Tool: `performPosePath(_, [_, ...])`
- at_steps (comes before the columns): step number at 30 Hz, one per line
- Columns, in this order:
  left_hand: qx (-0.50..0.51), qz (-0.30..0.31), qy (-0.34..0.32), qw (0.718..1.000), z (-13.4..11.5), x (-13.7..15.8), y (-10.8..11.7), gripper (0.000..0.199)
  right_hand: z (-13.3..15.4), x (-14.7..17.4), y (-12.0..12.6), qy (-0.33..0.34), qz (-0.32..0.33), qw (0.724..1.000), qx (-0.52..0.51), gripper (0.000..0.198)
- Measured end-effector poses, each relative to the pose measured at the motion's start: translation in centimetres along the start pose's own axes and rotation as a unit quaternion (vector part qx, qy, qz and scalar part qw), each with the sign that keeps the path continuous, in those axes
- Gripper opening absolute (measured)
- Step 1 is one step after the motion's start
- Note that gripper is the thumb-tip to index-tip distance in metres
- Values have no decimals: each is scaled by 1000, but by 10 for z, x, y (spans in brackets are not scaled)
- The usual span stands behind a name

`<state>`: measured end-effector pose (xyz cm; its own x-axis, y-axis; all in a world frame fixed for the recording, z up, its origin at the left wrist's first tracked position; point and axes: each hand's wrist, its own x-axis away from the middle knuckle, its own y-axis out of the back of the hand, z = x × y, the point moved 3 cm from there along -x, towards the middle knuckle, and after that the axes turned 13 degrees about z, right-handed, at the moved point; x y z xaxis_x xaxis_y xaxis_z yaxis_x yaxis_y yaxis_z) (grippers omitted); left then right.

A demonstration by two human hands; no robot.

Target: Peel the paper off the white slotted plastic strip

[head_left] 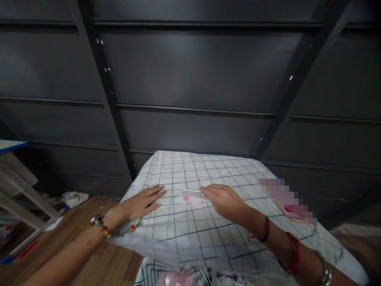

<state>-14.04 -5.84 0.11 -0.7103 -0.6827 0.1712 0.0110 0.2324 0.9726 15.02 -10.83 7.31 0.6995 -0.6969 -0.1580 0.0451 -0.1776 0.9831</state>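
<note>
A small clear plastic packet (190,196) with pink bits inside and a whitish top edge lies on a white cloth with a dark grid pattern (190,226). My right hand (224,200) is at the packet's right end, its fingers closed over that corner and hiding it. To the left, my left hand (145,202) rests palm down on the cloth, fingers spread and holding nothing. A gap of bare cloth separates it from the packet.
Dark metal panels (190,71) rise behind the cloth-covered surface. A blurred pinkish flat item (287,200) lies at right. Pink packaged pieces (175,279) sit at the near edge beside a container (229,279). At left stand a blue-edged table (13,145) and wooden floor (119,264).
</note>
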Motion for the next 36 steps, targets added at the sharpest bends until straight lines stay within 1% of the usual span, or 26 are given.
performPosePath(4, [-13, 3, 2, 1000, -3, 11, -3, 48, 3, 10, 6, 38, -28, 999, -8, 35])
performPosePath(8, [-12, 18, 9, 1000, -7, 14, -2, 49, -8, 8, 6, 31, -66, 997, -14, 35])
performPosePath(10, [-9, 19, 10, 1000, -8, 15, -2, 49, -11, 4, 3, 32, -65, 997, -26, 36])
performPosePath(13, [-11, 16, 8, 1000, -8, 15, -3, 49, -8, 0, -1, 71, -56, 994, -57, 35])
performPosePath(16, [-19, 6, 2, 1000, -6, 15, -6, 49, -4, 5, 3, 112, -49, 989, -87, 35])
performPosePath(19, [-30, -4, -7, 1000, -1, 14, -10, 49, -7, 16, 11, 122, -41, 988, -90, 36])
performPosePath(21, [-35, -11, -18, 999, 2, 14, -12, 49, -12, 25, 16, 102, -51, 991, -63, 37])
performPosePath(22, [-36, -14, -23, 999, 3, 14, -13, 49, -15, 29, 18, 77, -58, 994, -43, 38])
performPosePath(24, [-39, -14, -28, 999, 5, 14, -14, 49, -21, 37, 22, -7, -55, 998, 1, 39])
performPosePath(26, [-44, -10, -26, 999, 6, 14, -15, 49, -21, 43, 23, -89, -17, 995, 32, 39])
performPosePath(28, [-48, -9, -26, 998, 6, 14, -15, 50, -13, 46, 22, -133, 31, 990, 42, 37])
performPosePath(30, [-49, -16, -27, 998, 6, 14, -16, 50, 2, 46, 22, -142, 57, 987, 41, 34])
performPosePath(32, [-48, -22, -28, 998, 7, 14, -17, 50, 20, 44, 22, -135, 57, 988, 40, 34])
performPosePath(36, [-52, -10, -38, 998, 9, 14, -19, 50, 53, 41, 26, -79, 49, 995, 39, 32])
